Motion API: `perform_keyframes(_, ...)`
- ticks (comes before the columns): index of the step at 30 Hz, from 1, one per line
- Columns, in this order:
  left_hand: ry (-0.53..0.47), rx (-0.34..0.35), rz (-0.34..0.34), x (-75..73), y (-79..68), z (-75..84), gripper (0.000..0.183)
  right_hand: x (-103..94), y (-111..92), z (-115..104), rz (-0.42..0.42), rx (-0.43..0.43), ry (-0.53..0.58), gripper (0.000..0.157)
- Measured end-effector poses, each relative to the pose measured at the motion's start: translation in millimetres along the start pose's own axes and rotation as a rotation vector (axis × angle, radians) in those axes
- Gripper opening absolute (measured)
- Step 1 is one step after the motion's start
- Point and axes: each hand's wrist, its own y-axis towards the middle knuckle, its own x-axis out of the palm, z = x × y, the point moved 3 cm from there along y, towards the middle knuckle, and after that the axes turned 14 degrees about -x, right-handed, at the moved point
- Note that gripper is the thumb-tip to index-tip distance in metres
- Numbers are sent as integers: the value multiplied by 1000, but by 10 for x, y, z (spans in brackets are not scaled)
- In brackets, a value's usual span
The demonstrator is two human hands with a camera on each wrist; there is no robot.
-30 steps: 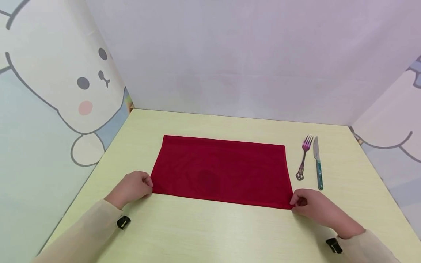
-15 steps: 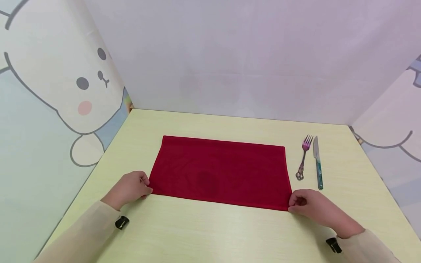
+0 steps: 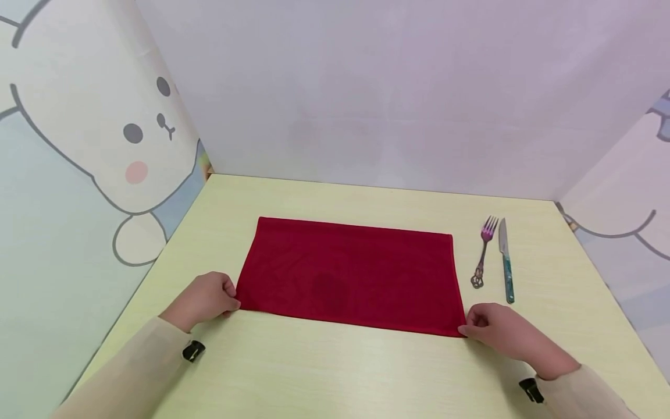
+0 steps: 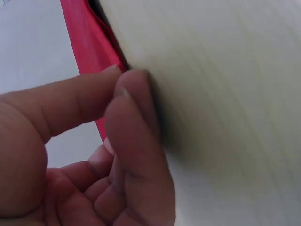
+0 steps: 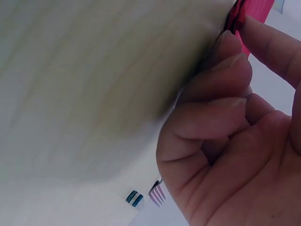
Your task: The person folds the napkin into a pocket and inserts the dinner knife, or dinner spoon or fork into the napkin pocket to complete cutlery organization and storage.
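Observation:
A dark red cloth napkin [image 3: 350, 273] lies flat on the table as a wide rectangle, its long sides running left to right. At its near left corner my left hand [image 3: 205, 299] pinches the edge between thumb and fingers. My right hand [image 3: 505, 331] pinches the near right corner the same way. In the left wrist view, the red cloth [image 4: 91, 40] comes out from between thumb and fingertips close to the tabletop. The right wrist view shows the cloth's folded edge [image 5: 236, 16] at the thumb and index fingertips, with the other fingers curled.
To the right of the napkin lie a fork [image 3: 484, 244] with purplish tines and a knife [image 3: 505, 262] with a teal handle, side by side. The pale wooden table [image 3: 335, 372] ends at a light backdrop [image 3: 377, 116] behind and cartoon-printed panels [image 3: 78, 145] at the sides.
The napkin's left side and near edge have shifted slightly left and toward me. The left hand has slid a little left; the right hand has stayed almost in place. Fork and knife are unmoved.

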Motion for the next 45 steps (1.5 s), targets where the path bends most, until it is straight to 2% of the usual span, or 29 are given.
perform_keyframes(9,-6,-15,-31,34,-12,4,14,4,-40,20,-12,29,-2,27)
perform_keyframes(26,-15,1,-32,45,-53,-58,14,36,-52,-23,-29,-12,8,25)
perform_keyframes(31,-2,15,-20,34,-68,-16,14,17,-56,-36,-42,14,-13,25)
perform_keyframes(39,83,92,63,-38,-36,49,19,-61,-3,-108,-13,43,-84,28)
perform_keyframes(45,85,151,70,-69,42,146,19,-129,88,-191,60,-14,-144,28)
